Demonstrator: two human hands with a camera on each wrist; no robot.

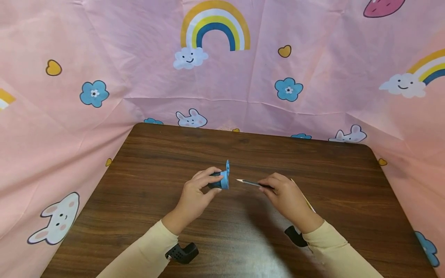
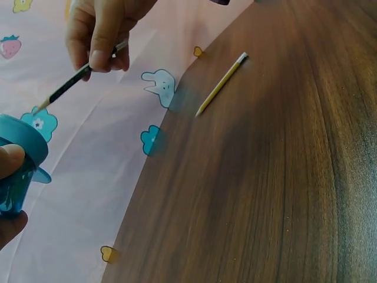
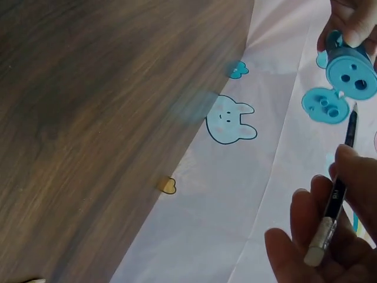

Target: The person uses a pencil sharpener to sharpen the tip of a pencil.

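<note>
In the head view my left hand grips a blue pencil sharpener above the table. Its flip lid hangs open, and two sharpening holes show on its face in the right wrist view. My right hand pinches a dark pencil with a white eraser end. The sharpened tip points at the sharpener, a short gap away from it. Lying on the table beyond the right hand is a yellow pencil, partly hidden by that hand in the head view.
A dark wood-grain table extends beneath both hands. Pink cloth printed with rainbows, rabbits and flowers hangs along its back and sides. Black wrist devices are strapped at both sleeves.
</note>
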